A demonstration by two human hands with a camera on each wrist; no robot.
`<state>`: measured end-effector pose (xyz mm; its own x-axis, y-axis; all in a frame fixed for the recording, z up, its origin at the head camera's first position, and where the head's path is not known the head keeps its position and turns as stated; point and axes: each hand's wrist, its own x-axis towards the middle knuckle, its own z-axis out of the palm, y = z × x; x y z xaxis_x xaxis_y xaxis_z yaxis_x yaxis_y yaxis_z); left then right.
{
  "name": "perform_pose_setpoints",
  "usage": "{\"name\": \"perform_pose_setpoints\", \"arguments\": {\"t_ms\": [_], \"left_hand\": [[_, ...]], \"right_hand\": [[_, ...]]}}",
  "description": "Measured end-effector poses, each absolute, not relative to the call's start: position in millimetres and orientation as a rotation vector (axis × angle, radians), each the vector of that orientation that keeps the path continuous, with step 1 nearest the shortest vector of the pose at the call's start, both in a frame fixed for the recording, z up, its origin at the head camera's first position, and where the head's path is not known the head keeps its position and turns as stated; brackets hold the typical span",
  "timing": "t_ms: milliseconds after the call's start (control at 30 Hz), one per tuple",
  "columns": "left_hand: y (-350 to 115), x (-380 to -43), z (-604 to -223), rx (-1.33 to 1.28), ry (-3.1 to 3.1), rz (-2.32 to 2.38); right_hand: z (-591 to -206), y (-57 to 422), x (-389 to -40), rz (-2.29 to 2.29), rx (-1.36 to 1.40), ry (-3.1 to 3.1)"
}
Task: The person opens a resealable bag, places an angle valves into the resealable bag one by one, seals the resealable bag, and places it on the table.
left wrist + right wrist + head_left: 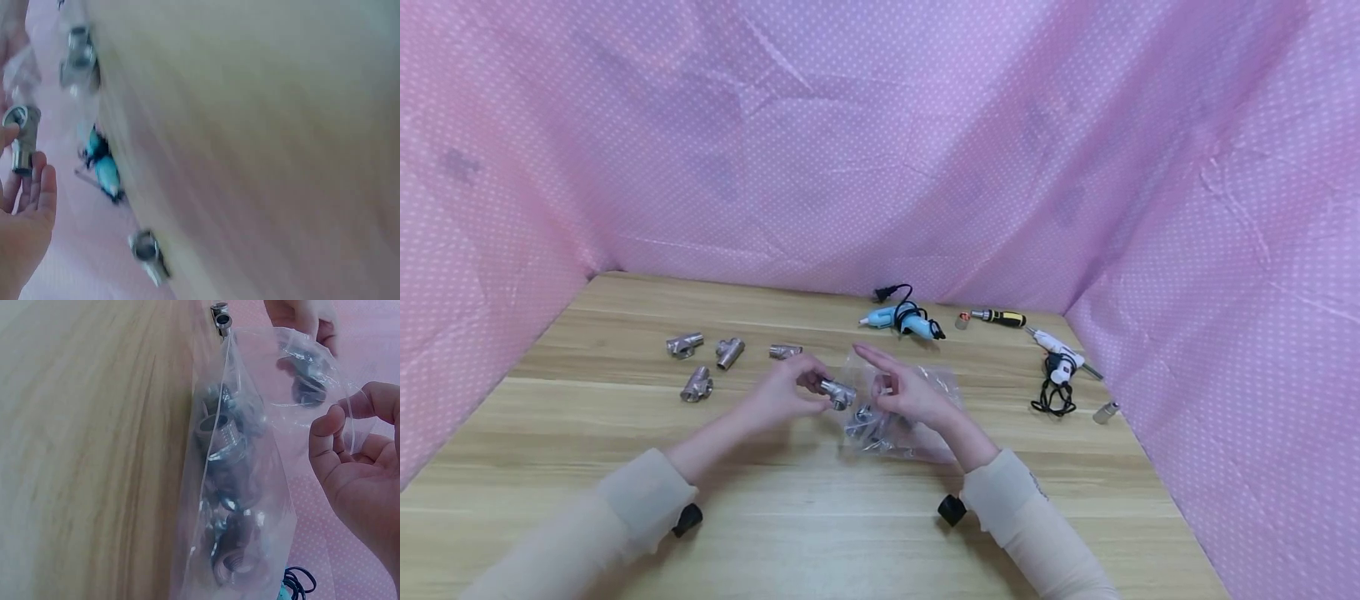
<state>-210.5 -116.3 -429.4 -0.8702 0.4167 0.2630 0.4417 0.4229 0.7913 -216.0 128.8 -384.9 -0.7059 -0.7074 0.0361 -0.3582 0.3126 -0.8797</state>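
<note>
My left hand (784, 390) pinches a silvery metal tee pipe fitting (838, 393) between thumb and fingers, just left of the clear plastic bag (936, 448). In the left wrist view the same tee fitting (26, 137) points its short end down toward the fingers. My right hand (913, 395) pinches the rim of the bag, its index finger extended in the head view. Several threaded fittings (228, 440) lie inside the bag. Seen from the right wrist, the left hand's tee appears behind the bag's film; whether it is inside the mouth I cannot tell.
Several loose tee fittings (730, 353) lie on the wooden table (820, 533) at left. Behind the bag are a blue glue gun (902, 320) with black cord and a yellow-black screwdriver (1000, 317). A white glue gun (1060, 354) and a small metal cylinder (1105, 412) lie right.
</note>
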Motion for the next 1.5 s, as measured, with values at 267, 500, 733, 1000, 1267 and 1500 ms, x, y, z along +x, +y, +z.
{"name": "perform_pose_setpoints", "arguments": {"t_ms": [267,500,733,1000,1267,1500], "left_hand": [[-92,-215,-441,-0.689,-2.654,-1.429],[-86,-219,-445,-0.713,-2.631,-1.543],[-93,-218,-444,-0.891,-2.656,-1.621],[-111,-213,-431,-0.853,-2.721,-1.605],[-146,-207,-406,-0.89,-2.722,-1.397],[-189,-203,-403,-0.827,-2.819,-1.188]], "right_hand": [[-384,127,-216,-1.389,-0.973,2.196],[-389,128,-217,-1.398,-0.958,2.192],[-386,129,-216,-1.407,-0.952,2.153],[-387,129,-216,-1.402,-0.934,2.151],[-387,127,-215,-1.43,-0.893,2.108],[-389,127,-214,-1.429,-0.876,2.129]]}}
